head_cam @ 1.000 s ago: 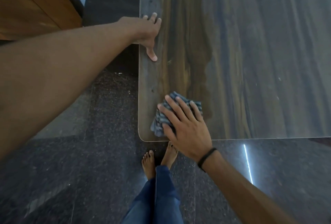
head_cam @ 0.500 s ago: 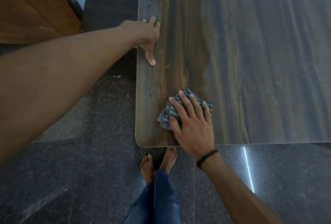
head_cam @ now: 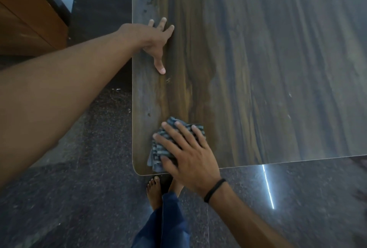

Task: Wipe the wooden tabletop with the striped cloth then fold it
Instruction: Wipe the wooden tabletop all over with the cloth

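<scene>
Presses soft, limp blue-grey striped cloth [head_cam: 158, 150] under flat right hand [head_cam: 190, 158]; rests spread left hand [head_cam: 153, 37] on dark wooden tabletop [head_cam: 258, 69]; likely best pinched at corners for folding.

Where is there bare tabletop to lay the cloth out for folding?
Widest: the tabletop right of both hands, to the near edge. Narrower: the strip between the left hand and the striped cloth. Crowded only at the near-left corner, where the right hand presses the cloth.

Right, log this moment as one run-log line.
stage: wiping | right hand: flat on striped cloth, near corner | left hand: resting on tabletop edge | fold: not done
</scene>
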